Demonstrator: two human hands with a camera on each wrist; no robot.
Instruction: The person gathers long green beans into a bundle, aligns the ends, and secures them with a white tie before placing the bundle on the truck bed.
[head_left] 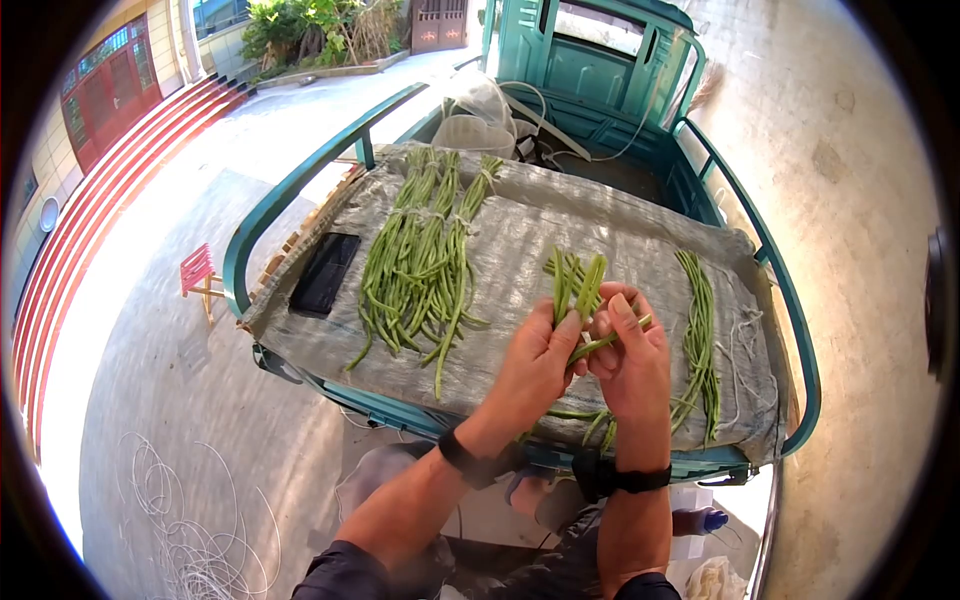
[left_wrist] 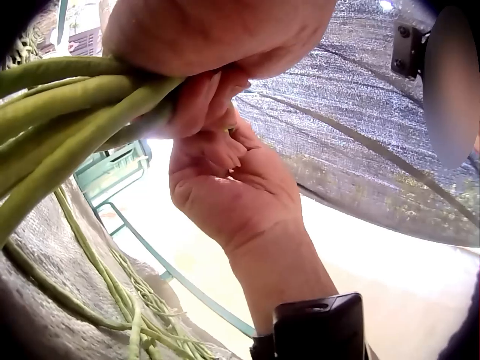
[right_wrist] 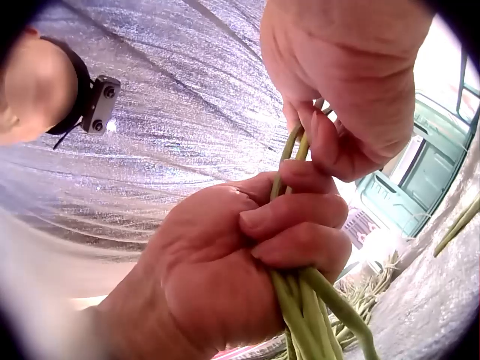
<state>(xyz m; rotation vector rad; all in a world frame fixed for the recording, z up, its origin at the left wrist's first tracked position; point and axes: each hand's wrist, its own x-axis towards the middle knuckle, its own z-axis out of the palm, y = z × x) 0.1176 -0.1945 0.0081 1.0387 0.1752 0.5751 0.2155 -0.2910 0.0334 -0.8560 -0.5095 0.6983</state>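
Over the front part of a grey woven sheet (head_left: 520, 230), both hands meet at a small bunch of green long beans (head_left: 592, 280). My left hand (head_left: 543, 350) wraps its fingers around the bunch, seen clearly in the right wrist view, where the beans (right_wrist: 304, 315) hang out below the fist. With thumb and fingertips, my right hand (head_left: 637, 355) pinches thin bean ends (right_wrist: 294, 146) right beside the left fingers. In the left wrist view, thick bean lengths (left_wrist: 67, 105) stick out from the left hand (left_wrist: 217, 34). The right fingertips are partly hidden there.
Tied bundles of long beans (head_left: 415, 250) lie at the left, beside a black phone (head_left: 325, 273). Loose beans (head_left: 697, 340) and white strings (head_left: 740, 370) are on the right. Green rails (head_left: 300, 180) flank the cart bed. A clear plastic tub (head_left: 475, 135) stands behind.
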